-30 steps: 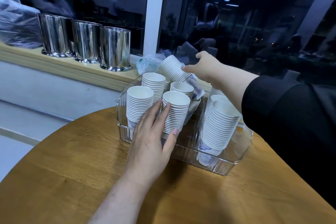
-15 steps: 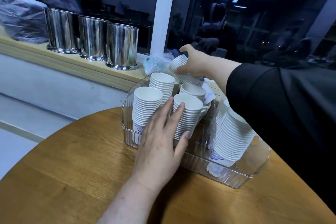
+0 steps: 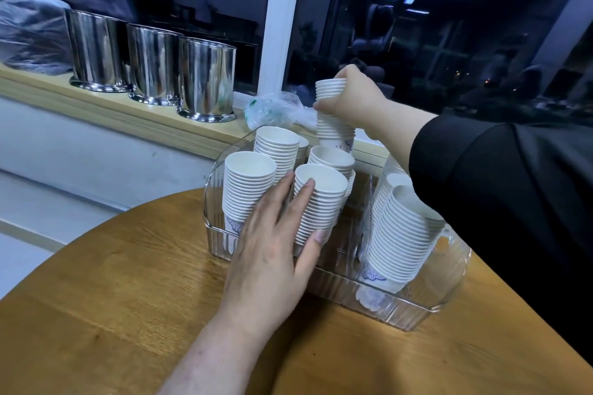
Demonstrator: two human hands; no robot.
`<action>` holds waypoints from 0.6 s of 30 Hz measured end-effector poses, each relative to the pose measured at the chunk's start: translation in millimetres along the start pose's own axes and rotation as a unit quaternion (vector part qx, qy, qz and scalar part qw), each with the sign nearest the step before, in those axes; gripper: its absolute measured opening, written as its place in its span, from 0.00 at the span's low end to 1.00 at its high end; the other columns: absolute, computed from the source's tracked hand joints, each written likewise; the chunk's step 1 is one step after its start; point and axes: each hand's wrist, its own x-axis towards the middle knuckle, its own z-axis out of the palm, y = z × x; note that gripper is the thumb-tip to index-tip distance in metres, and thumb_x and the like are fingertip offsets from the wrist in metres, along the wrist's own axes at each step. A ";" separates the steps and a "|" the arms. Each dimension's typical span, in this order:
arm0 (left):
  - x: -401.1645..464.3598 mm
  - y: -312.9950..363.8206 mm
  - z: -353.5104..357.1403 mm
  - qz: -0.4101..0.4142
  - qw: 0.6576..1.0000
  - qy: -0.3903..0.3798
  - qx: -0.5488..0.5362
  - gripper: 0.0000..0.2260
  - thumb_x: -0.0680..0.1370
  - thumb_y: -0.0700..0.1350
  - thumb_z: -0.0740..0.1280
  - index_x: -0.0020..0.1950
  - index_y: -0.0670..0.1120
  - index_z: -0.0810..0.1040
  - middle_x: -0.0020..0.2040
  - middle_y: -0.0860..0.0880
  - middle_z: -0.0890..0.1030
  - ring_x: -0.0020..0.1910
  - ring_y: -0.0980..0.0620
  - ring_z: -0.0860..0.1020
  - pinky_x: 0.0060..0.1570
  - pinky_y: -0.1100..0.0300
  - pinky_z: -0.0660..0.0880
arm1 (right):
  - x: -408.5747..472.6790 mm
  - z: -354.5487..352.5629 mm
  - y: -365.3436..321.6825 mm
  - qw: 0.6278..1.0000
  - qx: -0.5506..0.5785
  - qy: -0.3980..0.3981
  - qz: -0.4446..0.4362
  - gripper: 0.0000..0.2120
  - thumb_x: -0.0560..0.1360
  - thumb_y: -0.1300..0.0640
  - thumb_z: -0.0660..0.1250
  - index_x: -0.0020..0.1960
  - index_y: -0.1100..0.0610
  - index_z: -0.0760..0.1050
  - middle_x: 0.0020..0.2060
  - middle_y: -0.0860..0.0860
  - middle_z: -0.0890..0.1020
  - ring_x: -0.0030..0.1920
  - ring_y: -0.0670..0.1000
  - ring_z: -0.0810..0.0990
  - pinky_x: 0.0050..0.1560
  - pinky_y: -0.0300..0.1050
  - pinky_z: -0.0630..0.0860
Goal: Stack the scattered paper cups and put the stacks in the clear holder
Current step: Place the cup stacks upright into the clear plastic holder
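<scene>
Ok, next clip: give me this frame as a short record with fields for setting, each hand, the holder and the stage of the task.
setting: round wooden table beside a window ledge bearing three shiny steel canisters
left hand: open, fingers straight against the front stacks of white paper cups
right hand: grips an upright stack of white paper cups above the holder's rear
holder: clear plastic holder, several stacks inside, right-side stacks leaning
stage: held stack not yet set down
</scene>
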 end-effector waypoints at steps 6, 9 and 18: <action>-0.7 -0.4 0.1 0.001 1.000 -0.003 -0.011 0.27 0.81 0.57 0.58 0.80 0.58 0.56 0.81 0.54 0.59 0.79 0.52 0.60 0.76 0.52 0.60 | -15.6 -13.1 3.0 0.994 -0.104 -0.034 0.015 0.23 0.75 0.39 0.67 0.39 0.59 0.70 0.31 0.51 0.70 0.33 0.53 0.69 0.29 0.44 0.62; -0.7 0.5 -0.2 0.001 1.000 -0.002 -0.015 0.27 0.81 0.57 0.58 0.80 0.57 0.56 0.81 0.53 0.59 0.79 0.52 0.60 0.76 0.51 0.61 | -26.0 -20.7 3.7 0.986 -0.154 -0.056 0.008 0.27 0.79 0.37 0.61 0.34 0.59 0.67 0.29 0.52 0.68 0.31 0.53 0.68 0.29 0.45 0.61; -3.5 25.9 -8.5 0.077 0.991 0.107 -0.001 0.23 0.81 0.49 0.64 0.75 0.46 0.67 0.74 0.44 0.68 0.73 0.44 0.69 0.71 0.45 0.69 | -89.1 -78.7 15.6 0.996 0.000 0.072 -0.060 0.20 0.81 0.43 0.60 0.35 0.53 0.71 0.28 0.46 0.72 0.31 0.48 0.69 0.34 0.45 0.65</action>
